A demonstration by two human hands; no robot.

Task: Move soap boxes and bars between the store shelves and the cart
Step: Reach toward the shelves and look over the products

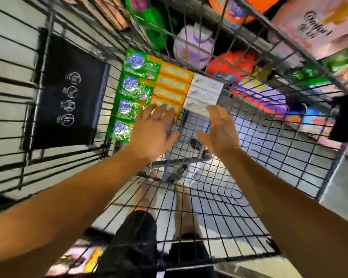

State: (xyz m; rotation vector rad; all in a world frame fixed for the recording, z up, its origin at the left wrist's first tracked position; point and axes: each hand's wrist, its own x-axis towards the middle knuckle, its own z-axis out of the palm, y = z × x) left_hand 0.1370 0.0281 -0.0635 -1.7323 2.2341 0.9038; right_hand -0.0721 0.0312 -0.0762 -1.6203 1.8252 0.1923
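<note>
I look down into a black wire cart. At its far end lie three rows of soap: several green wrapped bars on the left, several orange boxes in the middle, three white boxes on the right. My left hand reaches in with fingers spread, fingertips touching the nearest orange box. My right hand hovers open just in front of the nearest white box, palm turned inward; whether it touches the box is unclear. Neither hand holds anything.
A black flap with white icons hangs on the cart's left wall. Beyond the far wall stand shelves with a lilac bottle, orange and green packs and a pink bag. The person's legs show through the cart's mesh floor.
</note>
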